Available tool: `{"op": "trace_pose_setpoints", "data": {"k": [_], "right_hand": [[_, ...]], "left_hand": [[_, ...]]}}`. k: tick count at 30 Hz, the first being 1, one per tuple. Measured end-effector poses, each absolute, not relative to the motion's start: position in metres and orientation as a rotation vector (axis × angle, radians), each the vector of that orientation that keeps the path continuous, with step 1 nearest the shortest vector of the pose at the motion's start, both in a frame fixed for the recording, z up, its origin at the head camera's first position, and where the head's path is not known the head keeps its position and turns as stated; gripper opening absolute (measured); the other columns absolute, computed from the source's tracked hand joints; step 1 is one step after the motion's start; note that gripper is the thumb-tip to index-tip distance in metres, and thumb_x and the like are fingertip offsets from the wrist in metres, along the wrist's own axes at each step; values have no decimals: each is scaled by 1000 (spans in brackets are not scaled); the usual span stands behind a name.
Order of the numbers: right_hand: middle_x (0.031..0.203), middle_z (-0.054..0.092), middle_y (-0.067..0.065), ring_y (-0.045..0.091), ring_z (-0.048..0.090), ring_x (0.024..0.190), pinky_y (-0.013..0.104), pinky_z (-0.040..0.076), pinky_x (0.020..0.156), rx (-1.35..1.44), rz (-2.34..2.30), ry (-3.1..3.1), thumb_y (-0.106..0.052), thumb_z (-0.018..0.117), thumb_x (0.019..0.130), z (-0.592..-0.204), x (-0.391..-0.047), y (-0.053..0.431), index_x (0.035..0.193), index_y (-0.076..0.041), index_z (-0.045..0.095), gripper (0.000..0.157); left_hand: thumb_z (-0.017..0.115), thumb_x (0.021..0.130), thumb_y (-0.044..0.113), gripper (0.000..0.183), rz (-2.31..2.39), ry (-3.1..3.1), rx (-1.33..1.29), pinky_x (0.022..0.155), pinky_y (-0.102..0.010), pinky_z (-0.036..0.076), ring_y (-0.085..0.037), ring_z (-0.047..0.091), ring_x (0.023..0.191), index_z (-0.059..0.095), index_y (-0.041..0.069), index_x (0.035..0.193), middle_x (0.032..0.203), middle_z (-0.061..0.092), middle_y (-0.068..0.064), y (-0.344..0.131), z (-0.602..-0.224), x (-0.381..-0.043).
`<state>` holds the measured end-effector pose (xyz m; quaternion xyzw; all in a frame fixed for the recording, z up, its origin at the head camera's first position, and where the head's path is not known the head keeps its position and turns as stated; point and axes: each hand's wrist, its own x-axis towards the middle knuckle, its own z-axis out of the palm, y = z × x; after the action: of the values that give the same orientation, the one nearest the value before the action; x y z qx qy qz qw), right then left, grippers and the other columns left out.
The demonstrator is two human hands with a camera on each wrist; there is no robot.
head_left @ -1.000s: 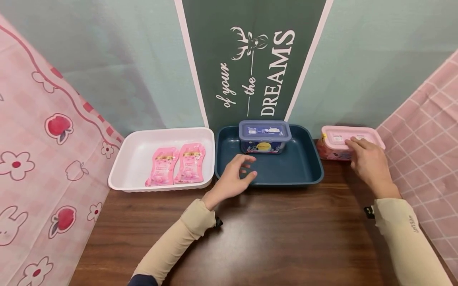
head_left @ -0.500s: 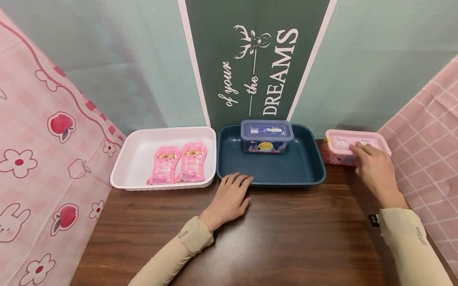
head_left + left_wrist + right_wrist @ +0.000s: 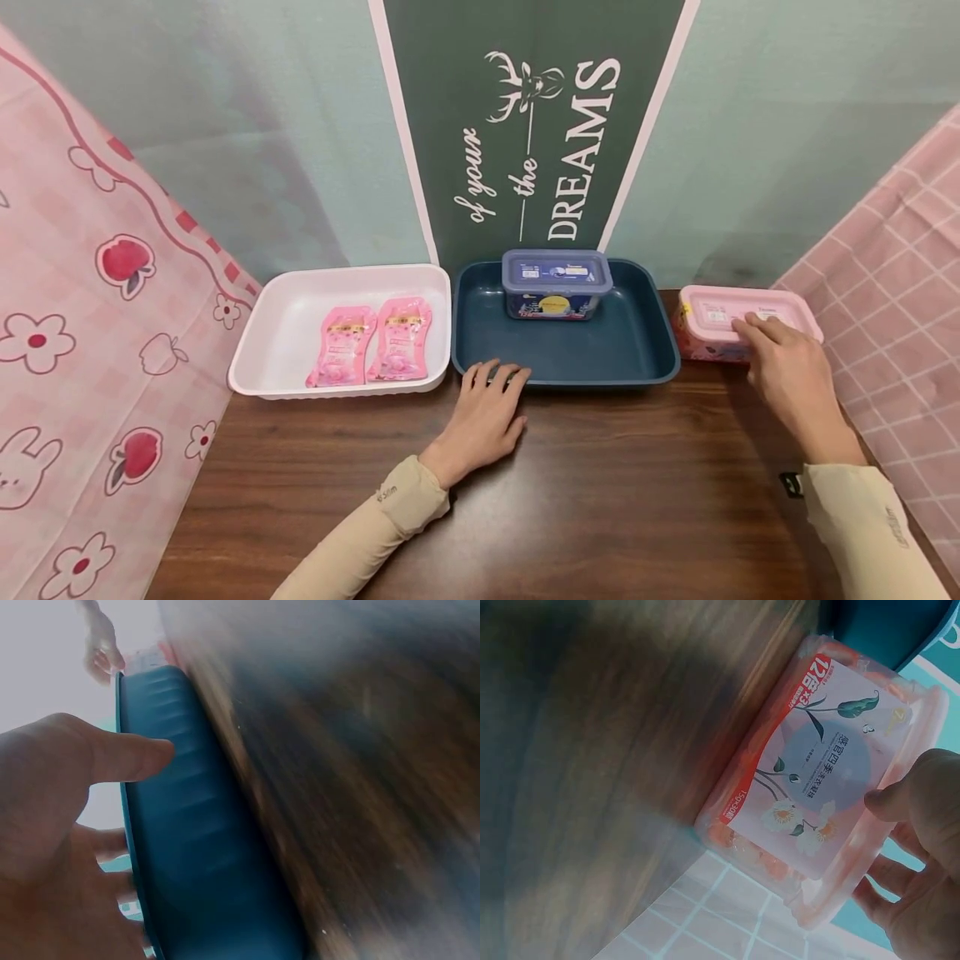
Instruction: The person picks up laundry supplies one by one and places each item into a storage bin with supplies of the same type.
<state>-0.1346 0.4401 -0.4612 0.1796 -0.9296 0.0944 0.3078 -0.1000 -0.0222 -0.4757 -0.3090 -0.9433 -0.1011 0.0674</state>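
On the right, my right hand (image 3: pixel 791 375) holds the lidded pink tub (image 3: pixel 750 317) of laundry pods at its near side. The right wrist view shows my thumb on the lid's edge and the other fingers by the lid top; the tub (image 3: pixel 832 757) stands on the table, its flowered label facing me. My left hand (image 3: pixel 476 421) lies at the near rim of the dark blue tray (image 3: pixel 585 385), fingers over the rim. Seen from the left wrist, the thumb (image 3: pixel 139 756) is outside the tray wall. A purple-blue lidded tub (image 3: pixel 557 283) stands in that tray.
A white tray (image 3: pixel 262 367) touches or nearly touches the blue tray's left side, with two pink pouches (image 3: pixel 399 337) lying in it. Curtains enclose the back and both sides of the wooden table (image 3: pixel 637 492).
The pink tub has slid toward me along with my right hand. My left hand has come down from above the blue tray's near corner onto its front rim.
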Motion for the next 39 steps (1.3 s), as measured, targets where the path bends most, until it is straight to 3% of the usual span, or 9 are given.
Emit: {"op": "trace_pose_setpoints", "data": {"k": [5,19,27,33,39], "right_hand": [[124,72,30,53,66,107,65,52,90,477,255,-2456,13,63,69,-461,-124,437,124,2,72,57],[123,73,30,58,66,109,68,52,97,510,289,-2431,6,55,80,-461,-102,425,124,4,72,46],[126,72,31,57,65,113,54,45,120,472,362,-2435,5,55,83,-462,-84,423,124,3,73,44],[126,72,30,57,65,113,50,42,124,446,372,-2439,8,57,82,-462,-71,422,124,2,74,45],[125,72,29,58,65,112,45,40,126,437,374,-2432,1,52,86,-463,-59,419,124,2,74,44]], "left_hand": [[75,99,35,67,-351,-2838,-945,124,-58,35,-38,44,148,49,15,157,154,55,-9,-15,-471,-100],[72,102,32,59,-548,-2750,-1104,120,-53,43,-32,48,146,51,14,155,154,54,-5,24,-457,-101],[68,104,31,49,-725,-2635,-1224,111,-41,50,-22,52,139,56,16,149,151,55,1,60,-451,-101],[68,104,32,48,-714,-2609,-1305,114,-37,47,-19,50,139,57,17,148,151,55,1,88,-453,-96],[66,105,33,48,-633,-2587,-1409,116,-33,46,-17,48,141,57,18,150,152,53,3,113,-456,-90]]}}
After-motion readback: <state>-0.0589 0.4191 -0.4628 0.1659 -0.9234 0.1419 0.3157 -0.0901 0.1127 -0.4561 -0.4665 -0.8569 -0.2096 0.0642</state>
